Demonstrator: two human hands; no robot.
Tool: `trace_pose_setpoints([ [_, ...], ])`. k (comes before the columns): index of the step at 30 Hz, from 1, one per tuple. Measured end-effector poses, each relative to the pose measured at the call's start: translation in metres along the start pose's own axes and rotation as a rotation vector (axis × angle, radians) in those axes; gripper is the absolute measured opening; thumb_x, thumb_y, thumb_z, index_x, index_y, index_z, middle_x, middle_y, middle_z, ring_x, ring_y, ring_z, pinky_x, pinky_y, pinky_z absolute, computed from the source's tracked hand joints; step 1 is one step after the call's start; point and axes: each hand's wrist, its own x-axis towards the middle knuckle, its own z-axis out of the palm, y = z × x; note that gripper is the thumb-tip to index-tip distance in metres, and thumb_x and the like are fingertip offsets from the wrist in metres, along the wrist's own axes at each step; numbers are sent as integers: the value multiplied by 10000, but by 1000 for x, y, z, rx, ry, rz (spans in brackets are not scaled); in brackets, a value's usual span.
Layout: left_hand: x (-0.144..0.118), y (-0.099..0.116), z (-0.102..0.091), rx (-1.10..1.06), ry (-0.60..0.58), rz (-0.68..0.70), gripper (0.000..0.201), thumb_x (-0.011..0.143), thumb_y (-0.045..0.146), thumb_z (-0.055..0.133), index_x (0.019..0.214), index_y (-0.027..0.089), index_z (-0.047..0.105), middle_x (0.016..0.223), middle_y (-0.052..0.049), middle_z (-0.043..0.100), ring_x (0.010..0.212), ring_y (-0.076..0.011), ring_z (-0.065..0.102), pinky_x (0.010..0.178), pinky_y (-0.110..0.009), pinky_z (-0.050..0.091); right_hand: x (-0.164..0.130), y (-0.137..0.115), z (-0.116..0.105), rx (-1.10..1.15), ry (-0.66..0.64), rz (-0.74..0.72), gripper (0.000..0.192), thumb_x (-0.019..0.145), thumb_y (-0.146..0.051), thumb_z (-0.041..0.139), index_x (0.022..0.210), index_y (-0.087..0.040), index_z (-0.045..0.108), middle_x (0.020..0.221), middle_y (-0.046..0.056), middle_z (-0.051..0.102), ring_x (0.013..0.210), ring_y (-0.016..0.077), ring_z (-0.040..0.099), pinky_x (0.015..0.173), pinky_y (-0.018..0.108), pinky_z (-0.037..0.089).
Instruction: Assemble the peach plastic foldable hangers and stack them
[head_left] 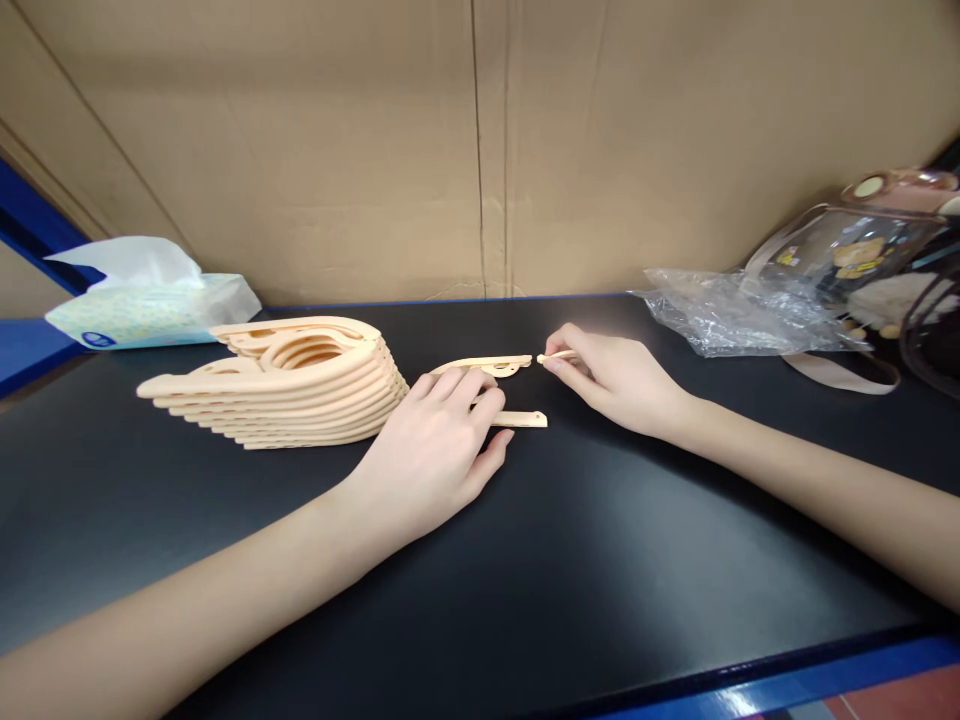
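A single cream plastic clothes hanger lies flat on the black table, its two arm ends pointing right. My left hand rests over the hanger's middle, fingers bent down on it and thumb apart on the near side. Beyond the far arm's tip, my right hand pinches a thin cream plastic piece between thumb and fingers. This piece looks like a hanger hook; most of it is hidden in the hand. Its small end faces the hanger with a narrow gap between. Left of my left hand stands a stack of matching hangers.
A tissue box stands at the back left. Clear plastic wrapping lies at the back right beside a transparent bag and its strap. Cardboard walls off the back of the black table.
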Motion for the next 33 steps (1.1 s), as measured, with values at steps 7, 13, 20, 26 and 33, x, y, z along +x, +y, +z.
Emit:
trace_pose_setpoints([
  [7, 0, -1, 1, -29, 5, -6, 237, 930, 270, 450, 1018, 108, 598, 1099, -133, 616, 1022, -297, 571, 836, -439, 475, -1, -3, -2, -57, -31, -168, 316, 1007, -335, 306, 975, -194, 587, 907, 55, 603, 865, 190, 583, 732, 299, 433],
  [13, 0, -7, 6, -202, -91, -12, 196, 970, 288, 388, 973, 175, 549, 1279, -106, 512, 1397, -293, 268, 1118, -489, 277, -2, -8, -4, -71, -162, -126, 317, 1011, -411, 288, 1064, -228, 541, 953, 19, 661, 739, 167, 615, 600, 275, 386],
  [20, 2, -9, 5, -455, -170, -136, 144, 993, 328, 357, 925, 230, 437, 1235, -22, 506, 1296, -199, 381, 1136, -518, 209, -1, -9, -8, -138, -256, -129, 373, 1011, -405, 206, 863, -219, 492, 641, -20, 550, 527, 147, 486, 531, 266, 265],
  [26, 3, -7, 4, -511, -115, -209, 166, 1010, 320, 309, 905, 228, 399, 1102, -6, 533, 1232, -186, 420, 1116, -474, 219, -2, -11, -10, -39, -288, -140, 312, 994, -361, 245, 743, -224, 370, 548, -55, 385, 473, 122, 356, 520, 273, 212],
  [33, 5, -6, 4, -518, -86, -253, 174, 1009, 310, 319, 891, 218, 408, 1059, -21, 535, 1143, -191, 463, 1060, -441, 294, -6, -10, -9, 165, -277, -151, 362, 995, -463, 287, 741, -221, 374, 560, -73, 366, 487, 102, 355, 527, 252, 241],
])
